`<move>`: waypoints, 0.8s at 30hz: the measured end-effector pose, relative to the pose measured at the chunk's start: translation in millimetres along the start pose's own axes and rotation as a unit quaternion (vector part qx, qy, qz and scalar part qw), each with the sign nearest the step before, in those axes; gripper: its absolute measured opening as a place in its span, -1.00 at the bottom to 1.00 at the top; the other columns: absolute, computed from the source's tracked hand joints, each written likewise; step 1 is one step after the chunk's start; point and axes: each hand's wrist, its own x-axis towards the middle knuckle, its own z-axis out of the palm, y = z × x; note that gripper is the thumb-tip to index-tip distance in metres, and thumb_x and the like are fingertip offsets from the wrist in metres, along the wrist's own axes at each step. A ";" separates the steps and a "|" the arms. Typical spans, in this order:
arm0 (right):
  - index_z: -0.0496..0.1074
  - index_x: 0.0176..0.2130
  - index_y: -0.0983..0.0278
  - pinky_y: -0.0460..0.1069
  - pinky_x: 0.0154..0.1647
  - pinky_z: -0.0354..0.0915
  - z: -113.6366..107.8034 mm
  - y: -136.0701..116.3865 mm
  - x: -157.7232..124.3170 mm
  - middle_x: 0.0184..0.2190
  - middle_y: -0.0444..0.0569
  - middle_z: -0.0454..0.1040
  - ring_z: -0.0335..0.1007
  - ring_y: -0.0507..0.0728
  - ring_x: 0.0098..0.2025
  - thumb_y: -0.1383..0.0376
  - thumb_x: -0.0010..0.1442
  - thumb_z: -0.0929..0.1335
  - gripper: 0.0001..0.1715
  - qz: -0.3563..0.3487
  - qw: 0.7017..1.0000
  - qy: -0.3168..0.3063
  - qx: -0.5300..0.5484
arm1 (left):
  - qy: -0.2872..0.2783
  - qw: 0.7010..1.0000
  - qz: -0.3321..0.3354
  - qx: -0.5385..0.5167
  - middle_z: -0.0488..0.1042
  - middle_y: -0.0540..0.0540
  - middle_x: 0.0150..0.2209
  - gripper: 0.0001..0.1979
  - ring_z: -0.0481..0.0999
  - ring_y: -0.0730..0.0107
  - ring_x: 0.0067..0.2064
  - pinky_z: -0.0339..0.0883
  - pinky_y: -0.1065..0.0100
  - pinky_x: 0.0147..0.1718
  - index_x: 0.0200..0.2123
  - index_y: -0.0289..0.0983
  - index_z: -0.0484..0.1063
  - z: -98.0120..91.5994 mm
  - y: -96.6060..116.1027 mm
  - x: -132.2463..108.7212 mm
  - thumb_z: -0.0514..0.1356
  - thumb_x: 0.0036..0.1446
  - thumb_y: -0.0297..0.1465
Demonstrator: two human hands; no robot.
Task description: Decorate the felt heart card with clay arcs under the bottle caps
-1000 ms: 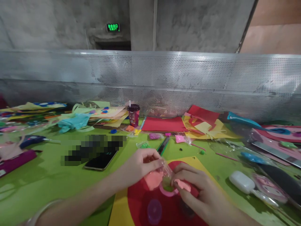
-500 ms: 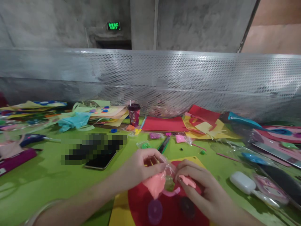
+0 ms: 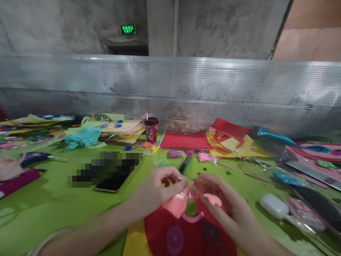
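Observation:
My left hand [image 3: 166, 185] pinches the top of a clear plastic bag with salmon-pink clay [image 3: 176, 205] inside. A smaller lump of the same pink clay [image 3: 213, 199] sits between the thumb and fingers of my right hand [image 3: 231, 202], whose fingertips reach the bag's edge. Below both hands lies a red paper shape [image 3: 190, 241] on a yellow sheet [image 3: 133, 240]. On the red paper are a purple disc [image 3: 175, 240], a dark disc [image 3: 212, 235], a green round piece [image 3: 191, 209] and a curved pink strip [image 3: 193, 218].
A phone [image 3: 113, 182] lies on the green table to the left. Beyond the hands are a green cutter [image 3: 185, 163], small clay bags [image 3: 205, 156], a lidded cup [image 3: 151, 129] and red paper [image 3: 186, 140]. A white earphone case [image 3: 274, 207] lies at right; a perforated metal panel [image 3: 226, 89] stands behind.
My right hand's fingers have lifted and spread a little, with the small clay lump still at the thumb. The bag in my left hand has shifted up slightly.

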 end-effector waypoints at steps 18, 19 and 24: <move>0.44 -0.34 0.23 -0.04 -0.32 0.37 7.3 -1.5 6.6 -0.40 -0.07 0.50 0.44 0.13 -0.31 0.09 0.14 0.29 -0.72 0.150 0.984 -0.034 0.090 | -0.013 0.995 -0.033 -0.094 0.45 0.00 -0.43 -0.88 0.43 0.44 -0.37 0.25 0.40 -0.35 -0.39 -0.28 0.38 6.5 -3.2 -2.1 0.20 0.05 -0.34; 0.44 -0.34 0.23 -0.04 -0.32 0.37 6.9 -1.8 6.4 -0.39 -0.07 0.51 0.44 0.13 -0.33 0.09 0.13 0.30 -0.72 0.149 0.984 -0.026 0.093 | -0.024 0.995 -0.033 -0.089 0.46 0.00 -0.45 -0.86 0.43 0.45 -0.40 0.25 0.40 -0.38 -0.41 -0.29 0.39 6.0 -3.4 -2.2 0.21 0.05 -0.32; 0.41 -0.16 0.22 -0.03 -0.33 0.38 5.1 0.5 6.8 -0.34 -0.06 0.50 0.44 0.12 -0.33 0.03 0.11 0.32 -0.61 0.182 0.975 0.000 0.128 | 0.012 0.997 -0.045 -0.059 0.43 0.01 -0.56 -0.82 0.40 0.48 -0.49 0.22 0.42 -0.43 -0.52 -0.30 0.41 -4.2 -3.3 1.3 0.23 0.04 -0.33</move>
